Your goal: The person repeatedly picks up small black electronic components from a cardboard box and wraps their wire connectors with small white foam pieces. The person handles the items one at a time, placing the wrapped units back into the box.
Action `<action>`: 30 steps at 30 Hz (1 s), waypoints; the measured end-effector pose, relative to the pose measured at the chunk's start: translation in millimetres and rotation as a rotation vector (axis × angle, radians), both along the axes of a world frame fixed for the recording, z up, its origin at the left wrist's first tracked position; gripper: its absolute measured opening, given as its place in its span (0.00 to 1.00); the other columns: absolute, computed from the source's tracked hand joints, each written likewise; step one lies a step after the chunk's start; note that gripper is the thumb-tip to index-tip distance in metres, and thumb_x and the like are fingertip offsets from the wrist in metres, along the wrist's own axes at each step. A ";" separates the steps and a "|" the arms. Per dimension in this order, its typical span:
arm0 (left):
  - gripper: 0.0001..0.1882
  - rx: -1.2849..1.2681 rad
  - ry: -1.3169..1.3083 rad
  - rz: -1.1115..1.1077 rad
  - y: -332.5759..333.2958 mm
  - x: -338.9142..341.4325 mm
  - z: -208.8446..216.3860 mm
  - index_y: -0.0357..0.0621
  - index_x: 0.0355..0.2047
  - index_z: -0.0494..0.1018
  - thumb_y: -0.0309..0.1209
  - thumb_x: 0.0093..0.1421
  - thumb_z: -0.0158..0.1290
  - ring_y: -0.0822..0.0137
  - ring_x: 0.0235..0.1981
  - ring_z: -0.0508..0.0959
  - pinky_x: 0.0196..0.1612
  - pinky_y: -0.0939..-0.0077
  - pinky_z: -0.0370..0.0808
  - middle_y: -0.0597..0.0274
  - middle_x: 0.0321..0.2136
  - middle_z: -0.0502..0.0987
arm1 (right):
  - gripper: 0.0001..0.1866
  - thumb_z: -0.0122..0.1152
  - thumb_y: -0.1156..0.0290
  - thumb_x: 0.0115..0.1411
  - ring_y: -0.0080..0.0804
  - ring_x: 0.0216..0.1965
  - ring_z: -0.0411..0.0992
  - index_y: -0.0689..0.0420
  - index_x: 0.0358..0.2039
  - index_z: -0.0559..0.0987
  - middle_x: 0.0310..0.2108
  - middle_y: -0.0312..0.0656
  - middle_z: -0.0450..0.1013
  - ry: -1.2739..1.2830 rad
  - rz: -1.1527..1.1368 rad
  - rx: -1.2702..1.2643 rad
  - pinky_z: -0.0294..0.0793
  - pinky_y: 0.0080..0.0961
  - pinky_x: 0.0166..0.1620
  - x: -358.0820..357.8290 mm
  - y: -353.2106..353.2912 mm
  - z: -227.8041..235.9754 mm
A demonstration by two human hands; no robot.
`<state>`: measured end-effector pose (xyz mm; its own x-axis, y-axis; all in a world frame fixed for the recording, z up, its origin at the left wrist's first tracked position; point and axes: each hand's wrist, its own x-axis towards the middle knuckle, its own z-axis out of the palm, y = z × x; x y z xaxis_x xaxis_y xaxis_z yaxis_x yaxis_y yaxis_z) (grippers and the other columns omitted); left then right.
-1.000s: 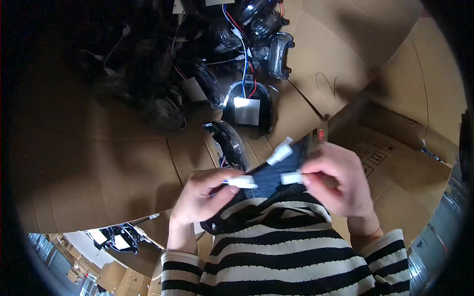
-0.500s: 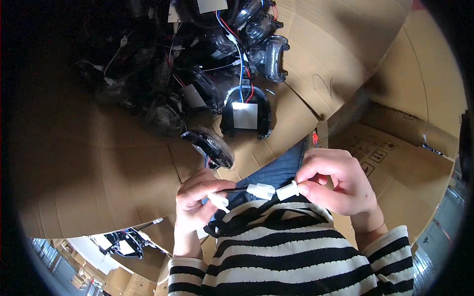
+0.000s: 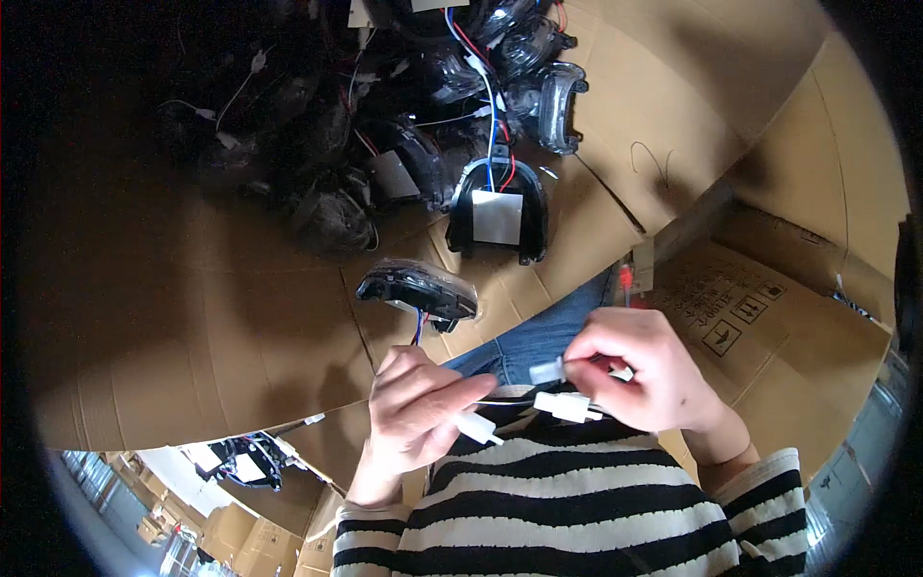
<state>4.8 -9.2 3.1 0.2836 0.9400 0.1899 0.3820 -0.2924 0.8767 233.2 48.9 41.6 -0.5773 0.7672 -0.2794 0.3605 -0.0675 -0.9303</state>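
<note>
The left hand (image 3: 415, 409) holds a blocky white plastic connector (image 3: 475, 427).

At the right of the frame, a brown carton (image 3: 788, 361) bears a slanting row of dark printed handling signs: a framed pair of arrows (image 3: 751, 309) in the middle, a larger framed symbol (image 3: 721, 338) below left, its motif unclear, and a smaller sign (image 3: 772, 289) above right. Small lettering (image 3: 728, 310) runs alongside. A looping handwritten pen mark (image 3: 654, 163) stands on the cardboard panel (image 3: 711, 96) at upper right.
</note>
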 end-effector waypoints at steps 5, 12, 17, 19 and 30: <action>0.10 -0.038 -0.031 0.158 -13.1 -11.1 -2.0 0.39 0.27 0.77 0.29 0.43 0.54 0.68 0.19 0.66 0.25 0.76 0.60 0.64 0.19 0.72 | 0.02 0.54 0.76 0.49 0.24 0.16 0.62 0.60 0.22 0.72 0.17 0.37 0.67 0.076 -0.027 -0.160 0.58 0.19 0.18 10.4 6.4 6.0; 0.10 0.009 0.043 0.188 -18.2 -7.8 -1.9 0.40 0.27 0.76 0.29 0.43 0.54 0.67 0.19 0.64 0.24 0.75 0.60 0.65 0.18 0.71 | 0.03 0.55 0.75 0.49 0.20 0.15 0.60 0.59 0.22 0.72 0.16 0.34 0.67 0.166 0.013 -0.177 0.55 0.18 0.18 4.2 -1.2 5.8; 0.11 0.087 0.169 0.237 -21.4 -8.1 0.4 0.42 0.27 0.76 0.29 0.39 0.55 0.67 0.20 0.64 0.25 0.75 0.61 0.66 0.19 0.70 | 0.03 0.55 0.74 0.50 0.20 0.13 0.58 0.59 0.22 0.72 0.15 0.34 0.67 0.170 -0.014 -0.240 0.53 0.18 0.17 6.9 -3.7 7.2; 0.11 0.093 0.164 0.244 -22.1 -7.8 0.3 0.42 0.27 0.77 0.29 0.39 0.55 0.67 0.20 0.64 0.25 0.75 0.61 0.66 0.19 0.70 | 0.03 0.55 0.75 0.50 0.21 0.14 0.59 0.59 0.22 0.72 0.15 0.34 0.66 0.166 -0.003 -0.213 0.54 0.18 0.17 5.9 -3.6 8.2; 0.11 0.049 0.153 0.150 -20.9 -7.9 11.5 0.44 0.27 0.77 0.31 0.40 0.55 0.67 0.20 0.66 0.25 0.75 0.62 0.67 0.19 0.70 | 0.03 0.55 0.76 0.47 0.33 0.17 0.64 0.60 0.21 0.70 0.16 0.40 0.65 0.079 0.042 0.035 0.60 0.26 0.20 -3.2 -2.7 5.4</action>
